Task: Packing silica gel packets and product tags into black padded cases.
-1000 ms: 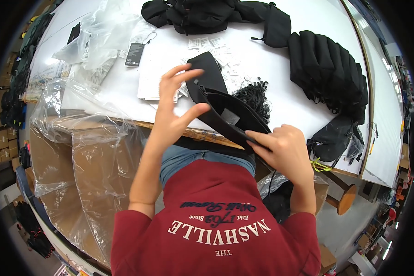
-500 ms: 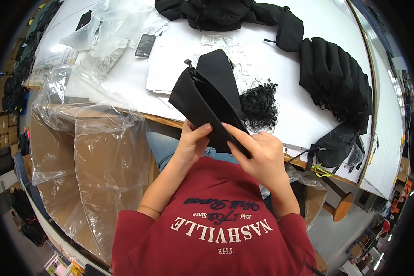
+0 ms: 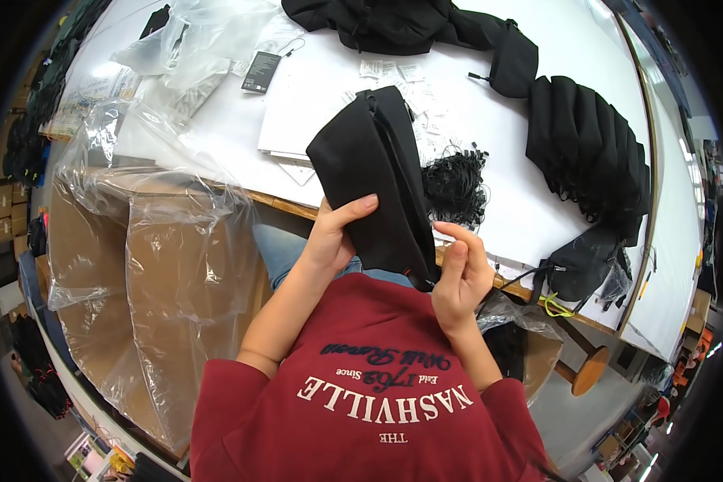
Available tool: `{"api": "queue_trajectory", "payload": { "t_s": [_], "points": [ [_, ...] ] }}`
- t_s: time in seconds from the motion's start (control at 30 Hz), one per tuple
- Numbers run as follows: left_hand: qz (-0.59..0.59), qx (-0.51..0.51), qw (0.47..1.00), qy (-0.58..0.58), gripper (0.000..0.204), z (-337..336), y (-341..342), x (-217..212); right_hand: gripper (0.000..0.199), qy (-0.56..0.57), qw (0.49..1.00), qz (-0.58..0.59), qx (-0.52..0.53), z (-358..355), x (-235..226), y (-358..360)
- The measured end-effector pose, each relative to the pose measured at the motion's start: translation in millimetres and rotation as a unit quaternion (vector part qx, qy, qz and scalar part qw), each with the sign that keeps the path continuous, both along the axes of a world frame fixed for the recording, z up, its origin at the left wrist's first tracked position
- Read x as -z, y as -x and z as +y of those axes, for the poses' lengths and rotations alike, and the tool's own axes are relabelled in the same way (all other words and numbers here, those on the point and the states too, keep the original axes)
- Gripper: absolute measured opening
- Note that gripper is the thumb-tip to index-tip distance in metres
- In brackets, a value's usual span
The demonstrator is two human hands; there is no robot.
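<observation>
Black pouch (image 3: 357,181) is held in the air over the near edge of the white bench (image 3: 510,189), just in front of the person's red shirt (image 3: 361,337); it tilts, far end leaning left, a long narrow mouth gaping along its right side. Left hand (image 3: 337,231): grip closed on the pouch, thumb pressed to the left face, fingers behind it. Right hand (image 3: 464,273): half curled at the pouch's near right end, thumb and forefinger tips apart; from where I stand I cannot tell whether its lower fingers hold the edge.

On the bench, right of the pouch: a tangle of black cords (image 3: 455,186). Farther right, a row of black pouches (image 3: 585,145) packed side by side. Far side: a heap of black bags (image 3: 386,26), with small white labels (image 3: 394,72) nearer. Far left: a black tag (image 3: 261,72) beside crumpled clear plastic (image 3: 189,48). Near left: a brown box (image 3: 173,273) under clear film.
</observation>
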State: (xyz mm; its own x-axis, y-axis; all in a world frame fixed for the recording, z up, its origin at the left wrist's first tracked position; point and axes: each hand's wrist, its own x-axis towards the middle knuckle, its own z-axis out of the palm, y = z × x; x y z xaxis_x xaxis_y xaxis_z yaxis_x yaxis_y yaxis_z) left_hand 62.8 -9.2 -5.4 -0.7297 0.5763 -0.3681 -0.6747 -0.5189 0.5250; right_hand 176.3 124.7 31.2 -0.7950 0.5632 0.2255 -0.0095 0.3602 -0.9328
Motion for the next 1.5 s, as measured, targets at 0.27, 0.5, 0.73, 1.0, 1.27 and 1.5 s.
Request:
{"api": "queue_trajectory", "payload": {
  "t_s": [0.27,0.5,0.73,1.0,1.27,1.5],
  "points": [
    [0.100,0.110,0.988,0.041,0.035,6.6,9.7,-17.8,0.019,0.013,0.999,0.019,-0.049,39.3,-1.4,26.7],
    [0.158,0.164,0.971,0.069,0.033,5.4,4.8,-21.8,0.022,-0.159,0.977,0.116,-0.084,59.9,-29.4,63.4],
    [0.035,0.133,0.990,0.043,0.038,7.3,3.2,-21.7,0.016,-0.320,0.942,0.069,-0.071,54.1,-38.9,60.0],
    [0.019,0.297,0.954,0.019,0.057,-6.2,9.7,-1.6,0.015,-0.208,0.967,-0.017,-0.143,51.3,-47.5,46.7],
    [-0.010,0.190,0.978,0.086,0.037,-3.5,15.2,15.1,0.012,-0.223,0.958,-0.076,-0.166,47.8,-22.8,50.2],
    [-0.184,0.095,0.974,-0.087,0.028,-20.0,38.9,44.8,0.016,-0.207,0.911,-0.081,-0.347,15.7,-1.1,30.2]
  ]
}}
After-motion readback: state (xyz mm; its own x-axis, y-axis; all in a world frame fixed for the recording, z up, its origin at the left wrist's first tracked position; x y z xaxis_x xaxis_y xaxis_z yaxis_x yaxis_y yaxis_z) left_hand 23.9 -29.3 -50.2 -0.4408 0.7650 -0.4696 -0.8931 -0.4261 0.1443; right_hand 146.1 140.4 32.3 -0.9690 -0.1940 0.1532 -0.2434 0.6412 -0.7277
